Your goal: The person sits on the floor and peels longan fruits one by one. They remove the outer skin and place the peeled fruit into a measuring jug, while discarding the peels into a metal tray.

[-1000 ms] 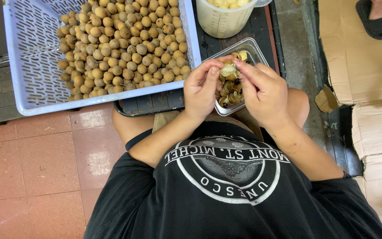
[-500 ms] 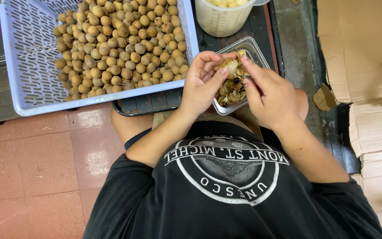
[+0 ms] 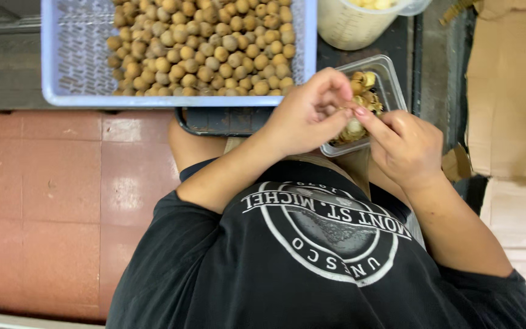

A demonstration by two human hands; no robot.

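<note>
Two hands, left hand (image 3: 308, 116) and right hand (image 3: 406, 146), fingers together on a small round fruit (image 3: 354, 127), long axis indiscernible, over a clear plastic tub (image 3: 391, 79).

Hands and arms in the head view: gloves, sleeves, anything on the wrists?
Both the left hand and the right hand are bare, with no gloves, rings, watch or bands in view. The forearms are uncovered. Short black sleeves of a black T-shirt with a round white print end near the elbows.

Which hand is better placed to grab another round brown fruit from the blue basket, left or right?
Probably the left hand: it sits just below the blue basket of round brown fruits. The right hand is farther off, beside the clear tub.
</note>
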